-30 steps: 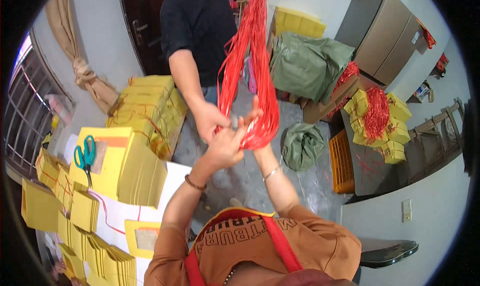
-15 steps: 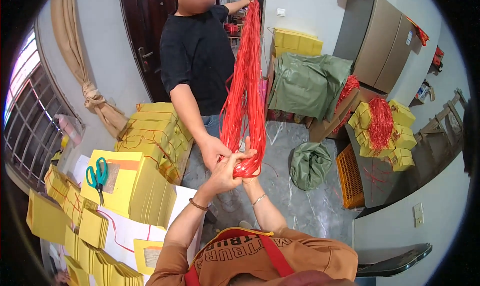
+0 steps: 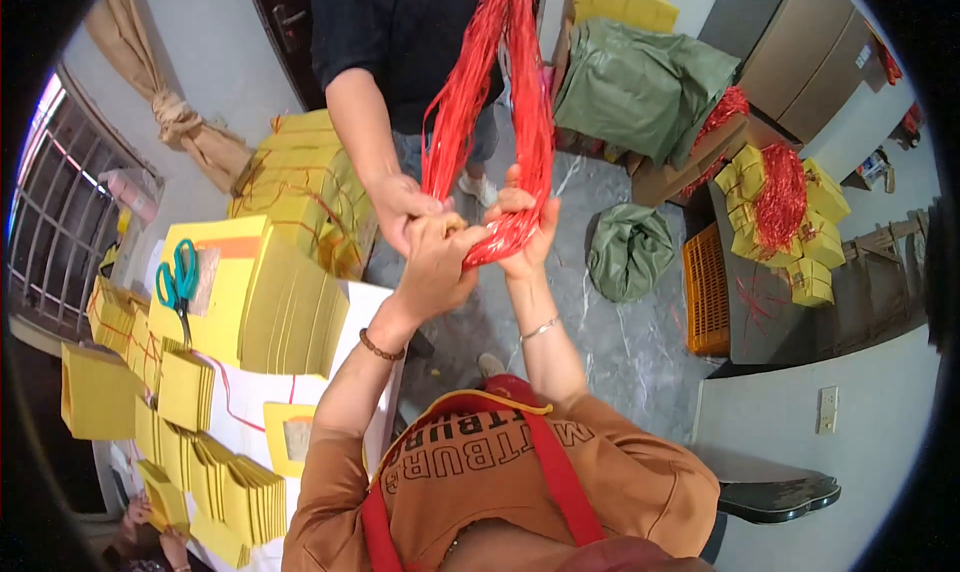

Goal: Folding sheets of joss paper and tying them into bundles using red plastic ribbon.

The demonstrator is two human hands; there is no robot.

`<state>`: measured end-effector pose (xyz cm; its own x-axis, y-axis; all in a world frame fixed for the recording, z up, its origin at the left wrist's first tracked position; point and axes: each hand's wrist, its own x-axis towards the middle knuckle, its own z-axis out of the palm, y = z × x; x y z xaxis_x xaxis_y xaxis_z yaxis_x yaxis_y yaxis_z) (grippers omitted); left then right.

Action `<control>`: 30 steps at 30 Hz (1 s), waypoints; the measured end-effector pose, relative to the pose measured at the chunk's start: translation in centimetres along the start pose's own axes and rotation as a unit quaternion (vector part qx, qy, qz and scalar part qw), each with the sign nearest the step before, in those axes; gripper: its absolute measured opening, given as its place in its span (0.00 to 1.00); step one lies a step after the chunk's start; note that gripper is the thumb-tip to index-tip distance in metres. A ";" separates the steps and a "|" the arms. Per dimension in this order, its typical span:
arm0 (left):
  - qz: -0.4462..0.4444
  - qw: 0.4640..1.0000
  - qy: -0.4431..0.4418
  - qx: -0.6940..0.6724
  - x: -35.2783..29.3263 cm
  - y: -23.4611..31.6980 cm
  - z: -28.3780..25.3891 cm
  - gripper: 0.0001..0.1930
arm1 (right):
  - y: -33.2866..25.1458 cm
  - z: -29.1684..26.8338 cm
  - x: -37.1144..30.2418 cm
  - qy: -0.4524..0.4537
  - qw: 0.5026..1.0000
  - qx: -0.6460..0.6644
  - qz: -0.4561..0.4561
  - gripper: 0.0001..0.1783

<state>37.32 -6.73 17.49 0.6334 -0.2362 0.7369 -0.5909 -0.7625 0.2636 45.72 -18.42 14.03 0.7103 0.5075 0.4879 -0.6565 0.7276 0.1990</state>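
My right hand curls its fingers closed round the lower bend of the red ribbon bundle; my left hand clamps its other side, fingertips partly hidden. The strands are gathered into a loop; I see no tie or cut at the bend. Just beyond my left fingers is a co-worker's hand; farther left, scissors lie unheld on yellow paper.

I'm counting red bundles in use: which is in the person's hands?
The long red bundle mid-picture, held by left hand and right hand; the shorter bundle on yellow stacks and strands by the cardboard lie untouched.
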 end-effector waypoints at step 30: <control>-0.079 0.780 -0.267 0.561 -10.1 -6.0 -34.1 0.35 | -0.1 -3.1 3.2 0.049 0.995 -0.052 0.071 0.16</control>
<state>17.39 20.76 29.73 0.9491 -0.0740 0.3062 0.1344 -0.7841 -0.6059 48.82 -15.41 12.89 0.6364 0.6476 0.4191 -0.7264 0.6859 0.0431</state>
